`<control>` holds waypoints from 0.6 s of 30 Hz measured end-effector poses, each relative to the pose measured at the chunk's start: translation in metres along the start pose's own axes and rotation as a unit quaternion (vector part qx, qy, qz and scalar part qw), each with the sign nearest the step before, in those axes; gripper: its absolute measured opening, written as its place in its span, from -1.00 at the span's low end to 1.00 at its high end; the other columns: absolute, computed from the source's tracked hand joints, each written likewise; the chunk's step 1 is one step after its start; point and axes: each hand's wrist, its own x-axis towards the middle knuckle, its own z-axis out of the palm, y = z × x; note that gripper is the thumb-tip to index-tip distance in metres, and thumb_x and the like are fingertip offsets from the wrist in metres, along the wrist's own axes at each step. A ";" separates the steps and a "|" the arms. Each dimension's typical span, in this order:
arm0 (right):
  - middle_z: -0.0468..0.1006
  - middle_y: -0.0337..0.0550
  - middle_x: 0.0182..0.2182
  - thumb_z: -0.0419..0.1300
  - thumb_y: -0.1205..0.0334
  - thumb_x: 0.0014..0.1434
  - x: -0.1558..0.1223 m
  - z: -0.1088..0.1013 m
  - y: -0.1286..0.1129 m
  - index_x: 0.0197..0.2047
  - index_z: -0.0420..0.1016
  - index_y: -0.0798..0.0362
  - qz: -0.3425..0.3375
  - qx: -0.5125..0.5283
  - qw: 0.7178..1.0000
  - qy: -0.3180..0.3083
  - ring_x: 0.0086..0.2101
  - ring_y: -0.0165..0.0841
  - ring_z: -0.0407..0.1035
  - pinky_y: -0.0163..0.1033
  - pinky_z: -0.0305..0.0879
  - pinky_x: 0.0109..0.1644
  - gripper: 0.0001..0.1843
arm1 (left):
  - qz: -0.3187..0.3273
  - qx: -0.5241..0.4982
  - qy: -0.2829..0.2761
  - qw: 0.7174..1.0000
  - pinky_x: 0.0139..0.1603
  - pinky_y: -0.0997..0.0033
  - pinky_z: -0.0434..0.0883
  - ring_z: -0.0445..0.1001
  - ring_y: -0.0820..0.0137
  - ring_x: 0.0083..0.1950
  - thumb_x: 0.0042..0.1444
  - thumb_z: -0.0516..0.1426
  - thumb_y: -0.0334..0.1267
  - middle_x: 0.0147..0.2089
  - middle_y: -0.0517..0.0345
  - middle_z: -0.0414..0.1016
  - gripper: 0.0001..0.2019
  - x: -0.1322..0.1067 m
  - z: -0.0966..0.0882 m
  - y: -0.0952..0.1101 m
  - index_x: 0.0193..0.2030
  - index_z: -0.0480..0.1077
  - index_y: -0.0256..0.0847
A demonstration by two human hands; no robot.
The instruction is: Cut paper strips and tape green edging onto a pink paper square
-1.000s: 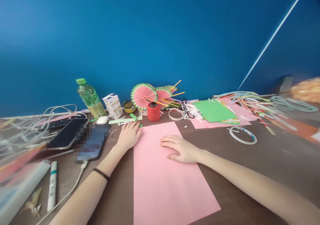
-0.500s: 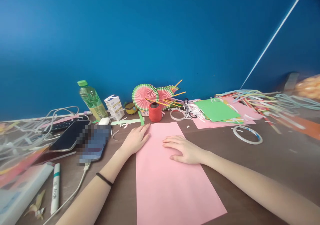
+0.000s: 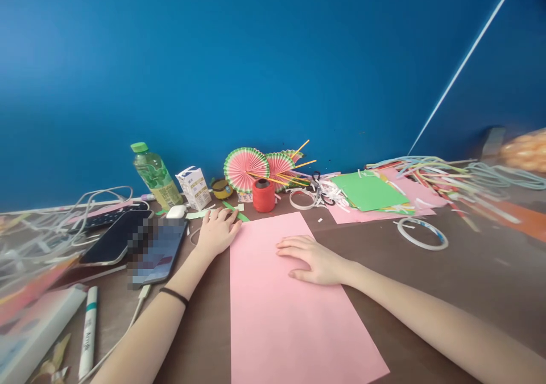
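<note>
A large pink paper sheet lies on the brown table in front of me. My right hand rests flat on its upper part, fingers stretched out. My left hand lies flat on the table at the sheet's top left corner, fingers spread over green paper strips. Neither hand holds anything. A black band circles my left wrist.
Two phones with cables lie to the left, beside a marker. Behind stand a green-capped bottle, a small carton, a red thread spool and watermelon paper fans. Green paper, tape rings and several strips lie right.
My left hand slid back leftward off the sheet's top edge onto the green strips. The right hand stayed flat on the sheet. The view shifted slightly.
</note>
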 end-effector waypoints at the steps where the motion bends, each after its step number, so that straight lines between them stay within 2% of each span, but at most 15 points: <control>1: 0.27 -0.07 0.13 0.11 0.07 0.12 0.000 0.000 0.000 0.12 0.28 0.02 0.000 -0.002 1.000 0.001 0.15 -0.26 0.06 -0.08 -0.06 0.23 -0.50 | -0.001 0.009 0.009 1.000 0.17 0.05 0.06 0.24 0.12 0.13 0.18 -0.17 -0.07 0.05 -0.05 0.40 -0.52 -0.001 0.000 0.002 0.12 0.29 -0.22; 3: 0.27 -0.07 0.13 0.10 0.07 0.12 0.001 0.000 0.000 0.12 0.28 0.03 -0.001 -0.004 1.000 0.001 0.15 -0.26 0.06 -0.08 -0.06 0.23 -0.50 | 0.001 0.018 0.015 1.000 0.16 0.08 0.08 0.28 0.13 0.08 0.18 -0.16 -0.05 0.00 -0.10 0.41 -0.50 0.000 0.001 0.007 0.11 0.31 -0.27; 6: 0.26 -0.07 0.14 0.10 0.06 0.13 0.000 -0.001 -0.001 0.12 0.28 0.03 0.002 0.000 1.000 -0.001 0.16 -0.26 0.05 -0.09 -0.05 0.23 -0.50 | 0.002 0.012 0.011 1.000 0.20 0.10 0.03 0.21 0.15 0.17 0.18 -0.18 -0.04 0.09 -0.11 0.35 -0.49 0.005 0.003 0.013 0.10 0.31 -0.30; 11: 0.26 -0.06 0.14 0.10 0.06 0.13 0.000 -0.002 -0.003 0.12 0.28 0.01 0.008 0.009 1.000 -0.001 0.16 -0.24 0.04 -0.07 -0.05 0.22 -0.50 | -0.074 -0.004 -0.026 0.997 0.21 -0.02 -0.01 0.08 0.10 0.27 0.18 -0.23 -0.01 0.19 -0.19 0.26 -0.41 0.011 0.006 0.017 0.15 0.23 -0.40; 15: 0.26 -0.07 0.14 0.10 0.06 0.13 0.000 -0.002 -0.004 0.12 0.28 0.02 0.007 0.007 1.000 -0.001 0.16 -0.24 0.05 -0.07 -0.06 0.22 -0.51 | -0.130 -0.005 -0.016 0.991 0.18 -0.10 0.00 0.05 -0.02 0.27 0.16 -0.22 0.03 0.20 -0.39 0.18 -0.33 0.012 0.008 0.010 0.14 0.21 -0.57; 18: 0.26 -0.07 0.14 0.10 0.07 0.13 0.000 -0.002 -0.004 0.12 0.28 0.02 0.005 0.004 1.000 0.001 0.16 -0.25 0.05 -0.07 -0.05 0.22 -0.51 | -0.150 -0.011 0.024 0.988 0.20 -0.12 -0.02 0.01 -0.06 0.29 0.15 -0.18 -0.01 0.21 -0.45 0.13 -0.35 0.013 0.008 0.007 0.15 0.17 -0.63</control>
